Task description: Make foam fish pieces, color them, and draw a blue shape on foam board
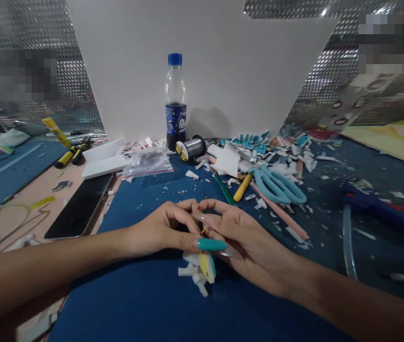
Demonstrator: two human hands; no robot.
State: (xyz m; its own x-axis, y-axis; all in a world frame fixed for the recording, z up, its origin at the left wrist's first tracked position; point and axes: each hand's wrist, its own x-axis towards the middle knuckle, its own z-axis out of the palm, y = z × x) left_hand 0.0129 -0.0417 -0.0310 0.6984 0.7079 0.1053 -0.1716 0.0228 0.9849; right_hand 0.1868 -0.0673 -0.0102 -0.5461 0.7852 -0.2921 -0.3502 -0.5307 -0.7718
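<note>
My left hand (171, 228) and my right hand (245, 237) meet over the blue mat, fingers closed and fingertips touching. A tiny gold-coloured bit (203, 231) shows between the fingers. Below my left thumb, which has a long teal nail, a small yellow, white and teal foam piece (207, 267) sticks out tilted, its upper end covered by the fingers. White foam scraps (197, 276) lie around its lower end. Long pale nails on my right hand cross behind the teal nail and hide whatever the fingertips pinch.
Behind the hands are a cola bottle (176, 104), a wire spool (192, 148), a plastic bag (148, 161) and a pile of foam scraps (287, 151). Light-blue scissors (276, 185) and a yellow-handled tool (243, 187) lie to the right, a glue gun (383, 206) farther off. At left rests a phone (81, 206).
</note>
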